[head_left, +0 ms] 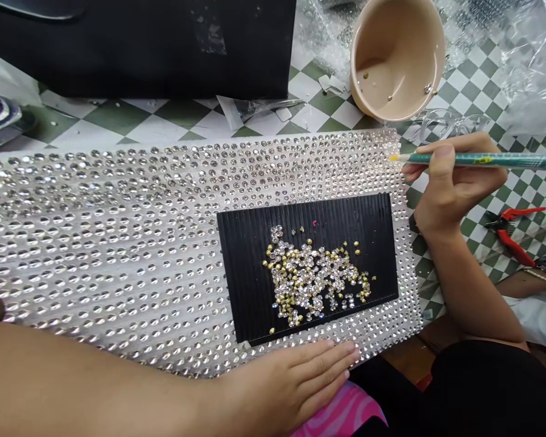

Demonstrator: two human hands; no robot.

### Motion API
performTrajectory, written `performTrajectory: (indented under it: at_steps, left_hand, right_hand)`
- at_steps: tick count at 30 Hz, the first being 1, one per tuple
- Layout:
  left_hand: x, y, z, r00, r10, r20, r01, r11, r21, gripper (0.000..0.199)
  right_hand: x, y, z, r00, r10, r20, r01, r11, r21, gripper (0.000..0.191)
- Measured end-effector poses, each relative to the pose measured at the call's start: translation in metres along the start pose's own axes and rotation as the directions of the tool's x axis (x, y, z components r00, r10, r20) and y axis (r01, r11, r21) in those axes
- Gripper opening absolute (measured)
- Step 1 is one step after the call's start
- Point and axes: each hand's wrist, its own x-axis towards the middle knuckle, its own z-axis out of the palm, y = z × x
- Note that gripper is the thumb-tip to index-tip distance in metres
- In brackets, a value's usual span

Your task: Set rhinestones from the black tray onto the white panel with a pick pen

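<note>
My left hand (300,376) lies flat with fingers stretched along the near edge of a white sheet (104,243) covered in rows of clear rhinestones. In my right hand (455,182) is a green pencil (491,159), its yellow tip pointing left over the sheet's far right corner. Whether the tip touches a stone cannot be made out. Between my hands, a black ridged tray (250,273) rests on the sheet. Loose rhinestones (309,279) with clear faces and gold backs are heaped on the tray.
A beige cup (398,60) with a few stones inside lies tipped behind the sheet. A black box (173,48) stands at back left. Red-handled pliers (512,233) lie at right on the checkered tablecloth (477,79). Clear plastic wrap (539,79) is at far right.
</note>
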Motion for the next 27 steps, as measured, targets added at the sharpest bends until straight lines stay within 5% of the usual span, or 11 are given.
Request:
performTrajectory:
  at_steps: [4, 7, 11, 13, 27]
  left_hand:
    - [0.0, 0.0, -0.001, 1.0, 0.013, 0.006, -0.013, 1.0, 0.009, 0.059]
    - [-0.002, 0.0, -0.003, 1.0, 0.009, 0.017, -0.01, 1.0, 0.014, 0.058]
    - [-0.003, -0.001, -0.003, 1.0, 0.014, 0.026, -0.015, 1.0, 0.009, 0.059]
    - [-0.002, -0.001, -0.003, 1.0, 0.015, 0.019, -0.015, 1.0, 0.0, 0.06]
    - [-0.001, -0.003, -0.005, 0.998, 0.032, 0.054, -0.034, 0.999, 0.023, 0.059]
  right_hand:
    - [-0.003, -0.015, -0.003, 1.0, -0.025, 0.005, 0.025, 0.999, 0.042, 0.014]
    - [-0.014, -0.039, -0.009, 0.985, -0.079, 0.153, 0.052, 0.984, 0.171, 0.014]
    - [-0.028, -0.068, -0.018, 0.863, -0.111, 0.492, -0.02, 0.967, 0.254, 0.015]
    - [-0.03, -0.075, -0.02, 0.816, -0.108, 0.568, -0.032, 0.972, 0.231, 0.019]
    - [-0.032, -0.073, -0.018, 0.8, -0.138, 0.584, -0.003, 0.972, 0.234, 0.018]
